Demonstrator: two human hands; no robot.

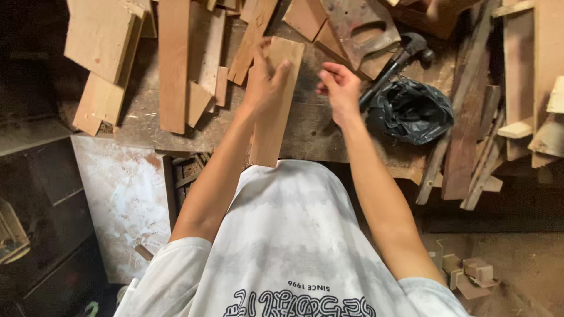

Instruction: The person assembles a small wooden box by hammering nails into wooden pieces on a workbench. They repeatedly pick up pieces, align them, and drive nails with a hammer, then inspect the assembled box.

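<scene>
The plank (275, 103) is a flat, narrow rectangle of pale bare wood, its long axis running from near the person's chest away toward the far side of the worktop (317, 132), tilted slightly to the right at the far end. The left hand (264, 82) is closed on its upper part, thumb across the face and fingers wrapped behind the left edge. The right hand (339, 88) hangs just beside it, empty, fingers loosely curled and half open, not touching the wood.

The worktop is rough, dark and dusty (sawdust streaks show on it). Offcuts (176, 64) lie heaped to the left. A saw (358, 29) and a hammer (399, 56) lie beyond the right hand, a crumpled black bag (411, 111) right of it. Bare worktop shows only under the hands; long slats (470, 135) crowd the right edge.
</scene>
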